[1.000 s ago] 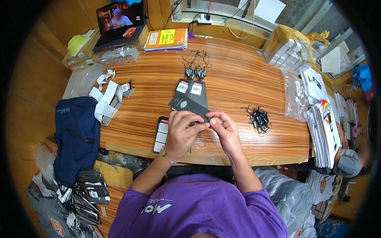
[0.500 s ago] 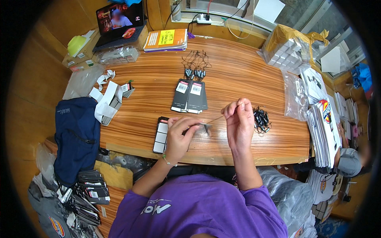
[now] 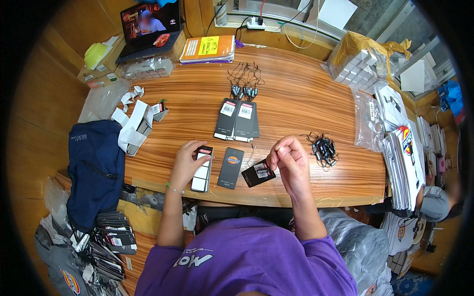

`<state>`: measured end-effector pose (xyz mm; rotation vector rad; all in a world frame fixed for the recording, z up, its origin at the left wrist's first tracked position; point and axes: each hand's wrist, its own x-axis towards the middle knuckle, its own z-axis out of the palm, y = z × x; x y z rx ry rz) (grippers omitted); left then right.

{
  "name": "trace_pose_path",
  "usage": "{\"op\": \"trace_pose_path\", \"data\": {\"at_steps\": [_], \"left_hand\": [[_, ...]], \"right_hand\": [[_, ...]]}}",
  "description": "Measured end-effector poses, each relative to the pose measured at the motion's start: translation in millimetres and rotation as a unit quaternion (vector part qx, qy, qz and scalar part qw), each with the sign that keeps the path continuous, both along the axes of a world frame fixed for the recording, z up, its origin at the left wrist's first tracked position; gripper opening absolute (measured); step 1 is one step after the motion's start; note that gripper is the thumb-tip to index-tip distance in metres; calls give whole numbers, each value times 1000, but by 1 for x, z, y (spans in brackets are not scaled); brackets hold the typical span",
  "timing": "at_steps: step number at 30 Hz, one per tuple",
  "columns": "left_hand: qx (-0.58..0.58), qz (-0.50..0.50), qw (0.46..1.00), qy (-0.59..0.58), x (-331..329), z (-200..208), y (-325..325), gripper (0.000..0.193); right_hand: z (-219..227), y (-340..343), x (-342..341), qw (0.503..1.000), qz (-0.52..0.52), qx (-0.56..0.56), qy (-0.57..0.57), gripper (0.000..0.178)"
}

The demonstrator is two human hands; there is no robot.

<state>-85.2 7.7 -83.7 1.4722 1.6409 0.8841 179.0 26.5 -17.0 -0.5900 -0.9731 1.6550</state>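
Observation:
My left hand (image 3: 186,162) is at a stack of black hang tags with white label panels (image 3: 201,172), thumb and fingers apart over its upper end. My right hand (image 3: 292,160) is closed in a pinch, with a small black hang tag (image 3: 257,173) at its fingers, tilted low over the table; the exact grip is partly hidden. Between the hands lies a dark grey hang tag with an oval logo (image 3: 231,167). Beyond them, grey tags with white stickers (image 3: 236,118) lie fanned, their black cords (image 3: 244,79) spread past the top ends.
A pile of black corded pieces (image 3: 323,150) lies right of my right hand. On the left are a navy bag (image 3: 96,167) and a paper-wrapped tag bundle (image 3: 137,129). A laptop (image 3: 150,27), notebooks (image 3: 207,49), wrapped white boxes (image 3: 355,66) and a plastic bag (image 3: 368,118) line the edges.
My left hand has moved left from the thin cord to the tag stack. My right hand has come down slightly, pinched beside the black tag. The grey logo tag now shows between them.

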Motion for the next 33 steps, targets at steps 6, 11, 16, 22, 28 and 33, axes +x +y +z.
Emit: {"op": "trace_pose_path", "data": {"at_steps": [6, 11, 16, 22, 28, 33], "left_hand": [[202, 14, 965, 167, 4, 7, 4, 31], [63, 48, 996, -46, 14, 29, -9, 22], [65, 43, 960, -269, 43, 60, -16, 11], [96, 17, 966, -239, 67, 68, -20, 10], [128, 11, 970, -208, 75, 67, -20, 11], [139, 4, 970, -199, 80, 68, -21, 12]], "right_hand": [[0, -1, 0, 999, 26, 14, -40, 5], [7, -7, -8, 993, 16, 18, -119, 9], [3, -15, -26, 956, 12, 130, -264, 16], [6, -21, -40, 909, -78, 234, -337, 19], [8, -19, -36, 906, -86, 225, -350, 20], [10, -17, -33, 912, -72, 206, -348, 23]]}}
